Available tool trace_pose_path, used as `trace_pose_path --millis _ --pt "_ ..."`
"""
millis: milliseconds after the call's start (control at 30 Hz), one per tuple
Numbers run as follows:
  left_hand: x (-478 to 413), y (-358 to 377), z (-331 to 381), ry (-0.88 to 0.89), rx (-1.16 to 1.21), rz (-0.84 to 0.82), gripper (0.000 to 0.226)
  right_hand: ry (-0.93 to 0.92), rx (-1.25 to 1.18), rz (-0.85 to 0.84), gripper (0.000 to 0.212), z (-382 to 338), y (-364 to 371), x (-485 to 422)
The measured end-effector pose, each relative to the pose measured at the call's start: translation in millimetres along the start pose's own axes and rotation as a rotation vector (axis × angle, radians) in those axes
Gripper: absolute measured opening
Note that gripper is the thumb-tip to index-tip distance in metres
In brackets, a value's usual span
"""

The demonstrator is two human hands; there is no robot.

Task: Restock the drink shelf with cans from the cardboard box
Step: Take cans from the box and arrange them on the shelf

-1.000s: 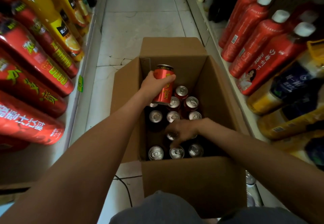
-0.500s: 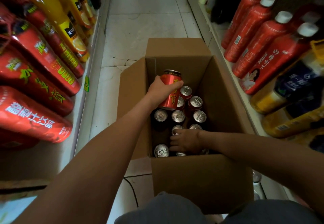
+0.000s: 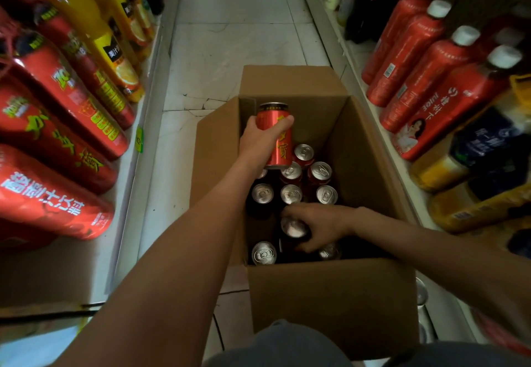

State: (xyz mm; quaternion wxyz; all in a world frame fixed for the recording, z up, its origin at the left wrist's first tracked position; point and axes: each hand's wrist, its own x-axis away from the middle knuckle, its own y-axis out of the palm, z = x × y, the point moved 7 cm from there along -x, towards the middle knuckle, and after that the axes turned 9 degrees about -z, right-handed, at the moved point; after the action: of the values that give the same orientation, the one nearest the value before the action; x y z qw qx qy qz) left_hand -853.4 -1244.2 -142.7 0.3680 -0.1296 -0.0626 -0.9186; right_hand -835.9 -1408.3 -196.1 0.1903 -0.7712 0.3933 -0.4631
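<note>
An open cardboard box [image 3: 330, 303] stands on the aisle floor in front of me, with several red cans [image 3: 290, 194] upright inside, silver tops showing. My left hand [image 3: 260, 142] grips a red can [image 3: 277, 137] with yellow lettering and holds it upright above the box's far left corner. Lower in the box, my right hand [image 3: 319, 226] is wrapped around the top of another can [image 3: 293, 227] that is partly lifted among the others; my fingers hide most of its body.
A left shelf [image 3: 135, 183] holds large red and orange-yellow bottles [image 3: 57, 99] lying toward the aisle. The right shelf carries red bottles [image 3: 431, 71] with white caps plus yellow and dark bottles. Pale floor tiles [image 3: 230, 50] run ahead between them. A few can tops show low right.
My right hand has closed around a can near the box's front and begun raising it. The left hand keeps its can above the box, barely moved.
</note>
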Motion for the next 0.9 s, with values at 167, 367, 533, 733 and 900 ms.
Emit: trace_pose_path --millis 167,367,533,733,900 --pt "1 9 -3 -0.076 0.099 -0.075 0.063 -0.027 -0.501 0.341 0.056 16 -47 20" --pt "16 4 39 -0.18 0.409 -0.125 0.047 -0.127 -0.983 0.608 0.055 3 -111 64" --pt "44 3 107 -0.275 0.67 -0.284 0.071 -0.247 -1.491 0.746 0.079 -23 -171 114" --pt "89 28 228 -0.325 0.825 -0.375 0.074 -0.273 -1.685 0.786 0.077 -92 -257 195" --pt "129 56 341 -0.387 0.656 -0.392 0.089 -0.173 -1.831 0.864 0.067 -144 -322 279"
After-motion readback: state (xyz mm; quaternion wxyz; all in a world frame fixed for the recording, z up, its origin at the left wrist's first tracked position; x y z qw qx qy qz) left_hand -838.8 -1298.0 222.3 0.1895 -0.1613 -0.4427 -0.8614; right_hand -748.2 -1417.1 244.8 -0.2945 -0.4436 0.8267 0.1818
